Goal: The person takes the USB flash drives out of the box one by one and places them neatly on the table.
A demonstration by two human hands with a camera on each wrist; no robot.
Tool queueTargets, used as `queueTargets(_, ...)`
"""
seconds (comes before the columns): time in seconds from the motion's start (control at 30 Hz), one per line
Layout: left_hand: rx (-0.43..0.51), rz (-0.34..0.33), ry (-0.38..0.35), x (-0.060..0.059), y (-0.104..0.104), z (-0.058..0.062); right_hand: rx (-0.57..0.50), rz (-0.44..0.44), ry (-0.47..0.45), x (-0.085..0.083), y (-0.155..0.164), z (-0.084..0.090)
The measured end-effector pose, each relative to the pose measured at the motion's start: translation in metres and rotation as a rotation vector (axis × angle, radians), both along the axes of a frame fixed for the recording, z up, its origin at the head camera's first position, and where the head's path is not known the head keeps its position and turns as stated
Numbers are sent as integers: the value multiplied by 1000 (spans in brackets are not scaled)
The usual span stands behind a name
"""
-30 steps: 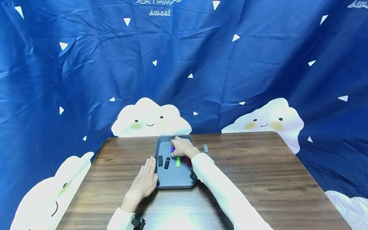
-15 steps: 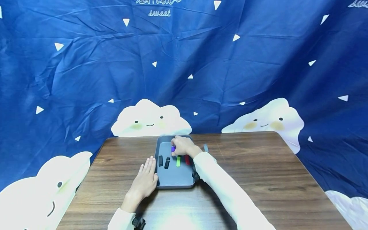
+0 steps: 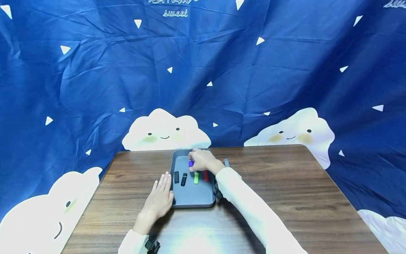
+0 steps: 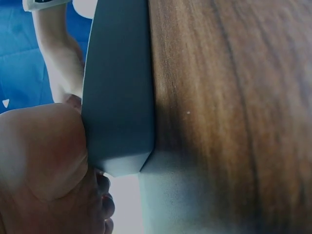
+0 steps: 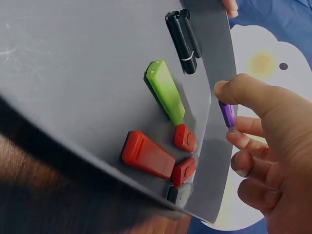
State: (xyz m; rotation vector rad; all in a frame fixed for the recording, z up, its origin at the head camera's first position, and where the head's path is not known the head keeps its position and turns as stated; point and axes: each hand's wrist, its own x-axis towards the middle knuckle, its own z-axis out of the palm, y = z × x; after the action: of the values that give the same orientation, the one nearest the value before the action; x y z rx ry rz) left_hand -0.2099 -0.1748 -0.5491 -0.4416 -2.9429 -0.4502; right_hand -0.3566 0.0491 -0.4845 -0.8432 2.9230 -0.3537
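My right hand (image 3: 203, 159) pinches a small purple USB stick (image 5: 227, 113) between thumb and fingers, over the far part of a grey tray (image 3: 191, 198). Below it in the tray lie a lime green stick (image 5: 165, 92), a larger red one (image 5: 148, 155) and two black ones, the left (image 3: 176, 177) and the right (image 3: 184, 179). The right wrist view also shows two small red pieces (image 5: 184, 138) with clear ends, and a black-and-grey piece (image 5: 179, 194). My left hand (image 3: 158, 197) rests with straight fingers along the tray's left side.
A small light-blue flat piece (image 3: 226, 162) lies on the wooden table (image 3: 285, 190), right of the tray and partly behind the right arm. Behind the table's far edge hangs a blue cloth (image 3: 222, 70) with white clouds.
My right hand stays over the tray with the purple USB stick. Its forearm has swung slightly to the right, showing more of the red stick. My left hand stays in place.
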Motion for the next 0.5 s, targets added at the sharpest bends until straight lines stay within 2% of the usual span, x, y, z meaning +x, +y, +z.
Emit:
queueTargets(0.1, -6, -2, -15, -1, -1, 2, 3, 10, 8, 0, 1, 1)
queueTargets(0.23, 8, -15, -40, 1, 0, 11, 12, 25, 24, 0, 2, 4)
queueTargets(0.33, -22, -17, -53, 2, 1, 17, 17, 32, 36, 1, 3, 9)
queueTargets(0.5, -41, -29, -50, 0, 2, 20, 17, 30, 40, 1, 5, 14)
